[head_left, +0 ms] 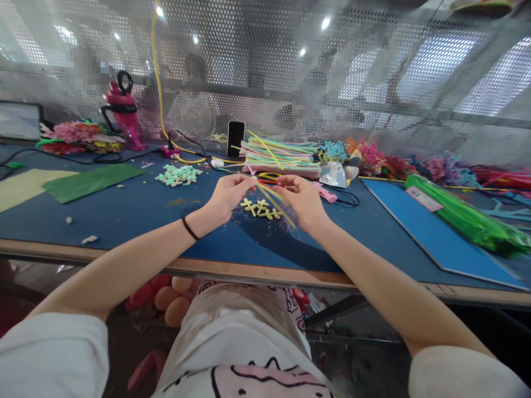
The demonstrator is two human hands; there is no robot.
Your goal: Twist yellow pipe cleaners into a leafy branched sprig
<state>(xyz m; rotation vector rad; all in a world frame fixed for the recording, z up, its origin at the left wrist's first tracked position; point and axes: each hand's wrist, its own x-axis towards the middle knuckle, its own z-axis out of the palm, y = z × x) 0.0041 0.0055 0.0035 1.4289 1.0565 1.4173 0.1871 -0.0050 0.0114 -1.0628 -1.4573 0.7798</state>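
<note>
Fingertips of both our left hand (227, 196) and right hand (302, 200) pinch shut on yellow pipe cleaners (274, 198), raised just above the finished yellow shapes (261, 208) on the blue table (136, 213), probably for free twisting.

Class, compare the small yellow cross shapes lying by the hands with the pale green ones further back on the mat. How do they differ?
The yellow shapes are few and lie just beneath the hands; the pale green shapes form a bigger heap farther back to the left, away from both hands. Colour differs: yellow against mint green. Both are small branching pieces resting on the blue mat.
</note>
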